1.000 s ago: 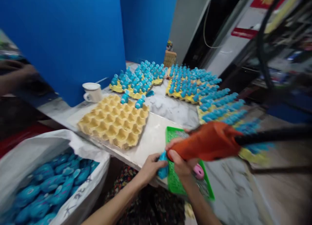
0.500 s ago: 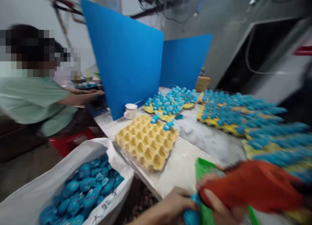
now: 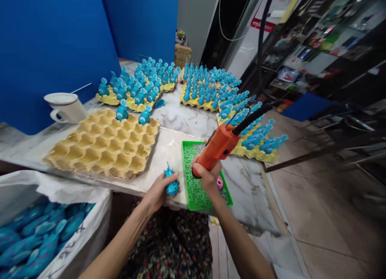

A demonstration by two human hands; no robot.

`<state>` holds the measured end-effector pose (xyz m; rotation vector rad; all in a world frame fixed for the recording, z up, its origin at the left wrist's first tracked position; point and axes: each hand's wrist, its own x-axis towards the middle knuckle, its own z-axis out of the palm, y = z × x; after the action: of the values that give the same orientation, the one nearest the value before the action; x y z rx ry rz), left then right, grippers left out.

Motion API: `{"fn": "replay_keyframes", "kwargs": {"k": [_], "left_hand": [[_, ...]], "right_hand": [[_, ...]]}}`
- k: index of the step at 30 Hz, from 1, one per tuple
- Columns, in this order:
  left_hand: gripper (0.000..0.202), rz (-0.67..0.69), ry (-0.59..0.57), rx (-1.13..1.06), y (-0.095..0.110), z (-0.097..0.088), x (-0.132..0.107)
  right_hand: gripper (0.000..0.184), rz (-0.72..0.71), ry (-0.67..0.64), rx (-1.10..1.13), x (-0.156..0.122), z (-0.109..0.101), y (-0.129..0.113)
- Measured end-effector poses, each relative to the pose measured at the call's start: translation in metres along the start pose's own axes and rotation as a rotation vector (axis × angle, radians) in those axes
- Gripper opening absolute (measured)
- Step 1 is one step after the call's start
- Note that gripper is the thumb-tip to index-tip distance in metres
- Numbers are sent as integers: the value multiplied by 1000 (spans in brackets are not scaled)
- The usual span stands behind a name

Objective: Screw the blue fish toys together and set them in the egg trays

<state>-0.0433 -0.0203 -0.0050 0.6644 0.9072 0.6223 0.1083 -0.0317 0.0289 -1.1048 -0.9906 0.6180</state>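
My left hand point(image 3: 163, 190) is closed around a small blue toy figure point(image 3: 172, 186), held at the table's front edge with its spiky end pointing up and away. My right hand point(image 3: 208, 174) grips an orange electric screwdriver point(image 3: 218, 144), tilted, with a black cable running up from its rear. Its lower end points down over a green tray point(image 3: 187, 204) that holds many small metal screws point(image 3: 200, 192); the bit itself is hidden. A small pink ring-shaped piece point(image 3: 220, 183) lies in the tray beside my right wrist.
An egg-crate tray point(image 3: 102, 146) with two blue figures stands left; a lidded mug point(image 3: 68, 108) is beside it. Filled crates point(image 3: 199, 104) line the back and right. A white sack point(image 3: 90, 198) of blue pieces sits front left. Blue panels point(image 3: 51, 57) rise behind.
My view has swung right and down, so the co-worker is out of sight. My hands have parted: the screwdriver is away from the toy figure and over the green tray.
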Motion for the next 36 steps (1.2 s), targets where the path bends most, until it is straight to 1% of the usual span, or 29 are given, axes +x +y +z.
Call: {"fn": "replay_keyframes", "kwargs": {"k": [3, 7, 12, 19, 25, 28, 32, 34, 36], "left_hand": [[42, 18, 10, -48, 1, 2, 3], [42, 0, 51, -72, 1, 2, 6], [41, 23, 72, -61, -2, 3, 9], [39, 58, 100, -69, -3, 6, 13], [36, 66, 108, -13, -7, 8, 19], [36, 92, 154, -13, -8, 12, 19], [35, 123, 234, -20, -9, 21, 20], [34, 153, 267, -20, -10, 25, 21], [31, 186, 298, -19, -11, 28, 22]], "right_hand": [[11, -18, 3, -17, -3, 0, 6], [10, -14, -22, -60, -6, -2, 7], [11, -37, -39, -39, -10, -6, 7], [14, -63, -13, -15, -16, -5, 6], [10, -64, 4, -87, -17, -6, 6], [8, -84, 33, -81, -16, -5, 2], [11, -198, 98, -44, -15, 0, -12], [9, -237, 80, -3, -15, 4, -18], [6, -220, 15, 25, -18, 7, -24]]}}
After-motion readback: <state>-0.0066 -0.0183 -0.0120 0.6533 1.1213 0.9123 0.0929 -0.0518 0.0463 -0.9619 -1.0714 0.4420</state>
